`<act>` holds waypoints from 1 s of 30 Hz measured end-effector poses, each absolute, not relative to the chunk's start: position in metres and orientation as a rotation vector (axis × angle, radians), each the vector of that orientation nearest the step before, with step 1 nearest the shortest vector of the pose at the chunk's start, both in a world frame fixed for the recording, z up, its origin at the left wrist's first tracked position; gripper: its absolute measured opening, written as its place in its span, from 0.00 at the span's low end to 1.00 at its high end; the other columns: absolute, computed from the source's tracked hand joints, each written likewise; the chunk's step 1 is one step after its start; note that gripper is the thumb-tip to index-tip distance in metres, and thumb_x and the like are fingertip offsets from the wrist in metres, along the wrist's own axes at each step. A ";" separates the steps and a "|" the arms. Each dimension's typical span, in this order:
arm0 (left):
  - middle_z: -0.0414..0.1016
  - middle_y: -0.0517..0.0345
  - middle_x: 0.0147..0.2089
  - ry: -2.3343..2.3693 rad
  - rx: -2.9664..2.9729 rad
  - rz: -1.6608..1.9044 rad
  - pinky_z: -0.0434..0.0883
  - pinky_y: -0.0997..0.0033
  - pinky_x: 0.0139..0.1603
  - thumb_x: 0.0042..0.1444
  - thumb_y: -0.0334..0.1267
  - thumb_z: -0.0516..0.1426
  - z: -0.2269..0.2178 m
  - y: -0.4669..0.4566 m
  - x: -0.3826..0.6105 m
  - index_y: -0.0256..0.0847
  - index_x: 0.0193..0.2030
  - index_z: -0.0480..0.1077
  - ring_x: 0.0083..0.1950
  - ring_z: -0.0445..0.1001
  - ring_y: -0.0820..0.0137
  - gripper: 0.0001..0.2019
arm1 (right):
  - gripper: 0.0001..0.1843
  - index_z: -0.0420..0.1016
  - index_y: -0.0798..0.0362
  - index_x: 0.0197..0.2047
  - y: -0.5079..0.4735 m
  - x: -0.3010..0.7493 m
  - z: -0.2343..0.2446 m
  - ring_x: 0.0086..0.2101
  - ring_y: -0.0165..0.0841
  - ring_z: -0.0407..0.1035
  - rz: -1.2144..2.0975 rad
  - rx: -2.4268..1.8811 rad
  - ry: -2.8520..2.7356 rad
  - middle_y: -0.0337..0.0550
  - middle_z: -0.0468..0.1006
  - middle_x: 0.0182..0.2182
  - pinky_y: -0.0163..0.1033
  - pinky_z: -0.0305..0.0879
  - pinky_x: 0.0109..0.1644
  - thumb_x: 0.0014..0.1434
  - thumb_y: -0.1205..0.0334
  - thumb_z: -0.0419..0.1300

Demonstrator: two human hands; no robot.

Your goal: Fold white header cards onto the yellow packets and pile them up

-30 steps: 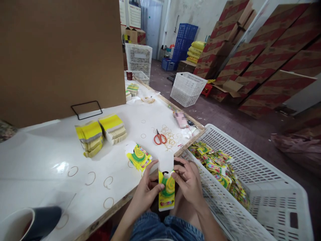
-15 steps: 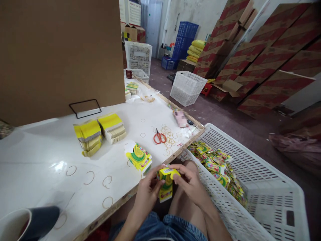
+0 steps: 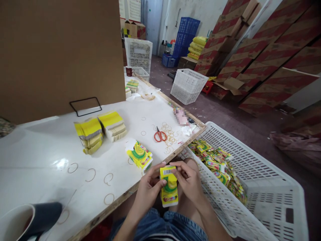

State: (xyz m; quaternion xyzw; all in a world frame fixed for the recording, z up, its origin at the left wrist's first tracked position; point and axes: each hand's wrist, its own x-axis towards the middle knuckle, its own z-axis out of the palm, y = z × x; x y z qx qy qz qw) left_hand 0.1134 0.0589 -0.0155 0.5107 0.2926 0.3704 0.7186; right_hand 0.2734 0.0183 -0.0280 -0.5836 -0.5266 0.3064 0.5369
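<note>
Between my hands, above my lap, is a small yellow and green printed packet box (image 3: pixel 169 190) with a barcode on its top end. My left hand (image 3: pixel 150 187) grips its left side, thumb pressed on the front. With closed fingers my right hand (image 3: pixel 188 179) pinches its upper right corner by the barcode flap. On the table just beyond lies a stack of similar yellow-green packets (image 3: pixel 139 155). Two bundles of yellow-topped packets, one on the left (image 3: pixel 89 134) and one beside it (image 3: pixel 112 125), stand farther back.
Red-handled scissors (image 3: pixel 159 135) lie beside scattered rubber bands (image 3: pixel 170 134) on the white table (image 3: pixel 75 194). A dark mug (image 3: pixel 43 217) stands at the near left. At my right, a white crate (image 3: pixel 271 194) holds many packets (image 3: pixel 218 164). A cardboard sheet (image 3: pixel 60 53) rises behind.
The packet box has turned so its front faces me more fully, and its barcode end looks flatter. Both hands keep hold of it. The view has shifted slightly.
</note>
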 end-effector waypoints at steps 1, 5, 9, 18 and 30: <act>0.77 0.46 0.49 0.645 1.144 0.830 0.74 0.66 0.43 0.52 0.37 0.63 -0.017 0.058 0.115 0.38 0.53 0.68 0.45 0.78 0.59 0.21 | 0.12 0.77 0.50 0.45 0.018 0.273 -0.028 0.32 0.34 0.71 0.727 -1.352 -1.225 0.43 0.77 0.33 0.35 0.68 0.35 0.59 0.56 0.60; 0.74 0.44 0.54 0.619 1.247 0.859 0.74 0.63 0.47 0.56 0.36 0.59 -0.021 0.053 0.123 0.39 0.54 0.68 0.50 0.76 0.58 0.18 | 0.10 0.78 0.50 0.42 0.014 0.270 -0.029 0.41 0.37 0.72 0.788 -1.236 -1.133 0.46 0.78 0.39 0.39 0.70 0.45 0.60 0.57 0.60; 0.70 0.47 0.59 0.713 1.561 0.965 0.67 0.57 0.59 0.60 0.34 0.54 -0.025 0.055 0.122 0.42 0.59 0.64 0.59 0.70 0.60 0.20 | 0.08 0.78 0.52 0.40 0.012 0.289 -0.024 0.40 0.38 0.73 0.430 -1.320 -1.160 0.47 0.78 0.38 0.42 0.69 0.44 0.59 0.59 0.61; 0.69 0.44 0.59 1.345 2.122 1.132 0.48 0.39 0.67 0.61 0.35 0.52 -0.064 0.091 0.084 0.39 0.57 0.65 0.65 0.62 0.55 0.17 | 0.14 0.77 0.55 0.44 0.065 0.302 -0.027 0.47 0.42 0.68 -0.029 -1.547 -1.252 0.52 0.76 0.44 0.50 0.62 0.54 0.61 0.57 0.56; 0.72 0.50 0.57 1.309 2.193 1.010 0.47 0.40 0.69 0.61 0.28 0.49 -0.064 0.088 0.081 0.42 0.58 0.61 0.63 0.66 0.61 0.19 | 0.16 0.75 0.56 0.45 0.122 0.213 -0.064 0.39 0.42 0.67 0.534 -1.553 -1.208 0.46 0.75 0.34 0.45 0.62 0.47 0.50 0.66 0.62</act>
